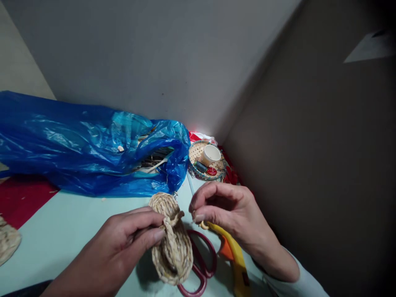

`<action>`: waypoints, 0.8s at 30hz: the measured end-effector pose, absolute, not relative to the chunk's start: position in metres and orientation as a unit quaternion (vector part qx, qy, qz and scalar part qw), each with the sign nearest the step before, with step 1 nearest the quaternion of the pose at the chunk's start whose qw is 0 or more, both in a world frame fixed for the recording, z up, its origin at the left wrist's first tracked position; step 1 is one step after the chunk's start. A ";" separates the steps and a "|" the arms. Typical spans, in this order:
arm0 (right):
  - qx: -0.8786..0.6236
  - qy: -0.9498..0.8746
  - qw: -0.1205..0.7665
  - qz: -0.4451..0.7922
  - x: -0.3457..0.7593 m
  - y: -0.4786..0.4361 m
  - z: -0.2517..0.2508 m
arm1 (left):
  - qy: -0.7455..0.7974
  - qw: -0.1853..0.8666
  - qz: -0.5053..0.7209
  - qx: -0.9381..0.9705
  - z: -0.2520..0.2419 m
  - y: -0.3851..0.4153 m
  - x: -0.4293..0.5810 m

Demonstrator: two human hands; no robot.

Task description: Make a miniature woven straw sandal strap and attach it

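My left hand (123, 237) is closed, thumb and fingers pinching the strap of a small woven straw slipper (176, 264). The slipper is braided from pale plant fibre, and a short loose end sticks up from its strap. Just to the right, my right hand (227, 208) has thumb and forefinger pressed together, apart from the slipper. Whatever it may hold is too small to make out. Below it lie scissors with maroon handles (214, 258), partly hidden by the slipper. A yellow glue gun (237, 258) with an orange trigger rests beside them.
A large blue plastic bag (83, 152) with straw-like material inside lies along the back. Beyond my right hand, a shallow woven basket (195, 153) holds a white cup (212, 153) and a dark thread spool (200, 166). Another woven piece (8, 241) lies far left. Walls close off the back and right.
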State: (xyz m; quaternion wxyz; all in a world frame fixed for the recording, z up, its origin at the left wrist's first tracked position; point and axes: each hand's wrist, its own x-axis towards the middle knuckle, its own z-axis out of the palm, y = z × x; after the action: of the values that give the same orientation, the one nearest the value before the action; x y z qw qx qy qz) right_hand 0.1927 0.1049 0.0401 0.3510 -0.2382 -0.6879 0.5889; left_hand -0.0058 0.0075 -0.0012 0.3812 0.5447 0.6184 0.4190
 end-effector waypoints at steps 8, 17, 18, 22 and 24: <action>-0.167 -0.808 0.341 0.450 0.194 0.097 0.038 | 0.614 0.321 0.405 0.597 0.007 0.006 -0.001; -0.149 -0.844 0.318 0.405 0.191 0.093 0.032 | 0.635 0.253 0.377 0.624 0.004 0.000 0.004; -0.141 -0.848 0.317 0.400 0.191 0.094 0.030 | 0.631 0.248 0.378 0.631 0.002 -0.001 0.004; -0.117 -0.859 0.316 0.385 0.191 0.097 0.026 | 0.617 0.249 0.383 0.641 -0.002 -0.005 0.005; -0.128 -0.859 0.312 0.385 0.192 0.097 0.026 | 0.612 0.250 0.386 0.643 -0.002 -0.006 0.005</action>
State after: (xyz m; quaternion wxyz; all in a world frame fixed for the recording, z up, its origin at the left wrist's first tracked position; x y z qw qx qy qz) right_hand 0.1918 0.0974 0.0258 0.3117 -0.1276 -0.8592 0.3852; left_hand 0.0048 -0.0063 -0.0023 0.2505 0.6435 0.6118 0.3859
